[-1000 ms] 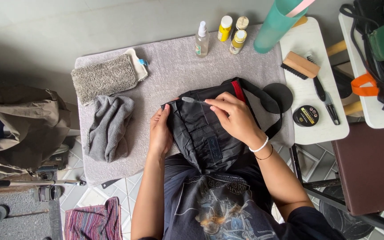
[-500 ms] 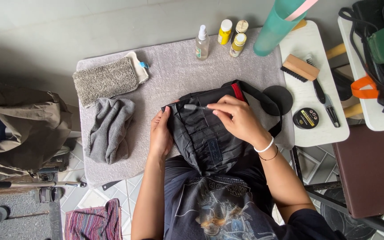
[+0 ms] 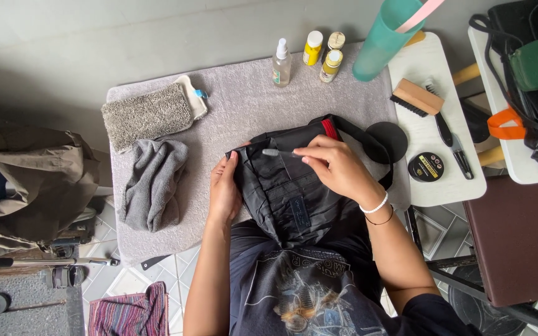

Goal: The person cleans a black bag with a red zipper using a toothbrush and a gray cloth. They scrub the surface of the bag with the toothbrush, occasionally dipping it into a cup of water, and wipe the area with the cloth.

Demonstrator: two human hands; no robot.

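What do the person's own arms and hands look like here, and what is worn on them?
Both forearms are bare. The right hand has a white beaded bracelet and a thin dark band at the wrist, and a dark sleeve covers the upper arm. The left hand shows no jewellery or sleeve. Nails on both hands look light-coloured.

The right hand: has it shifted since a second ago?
Yes, slightly. The right hand with its small brush sits a bit closer to the person, farther from the spray bottle.

The person is wearing a dark printed T-shirt, plus a white bead bracelet and thin dark band circling the right wrist.
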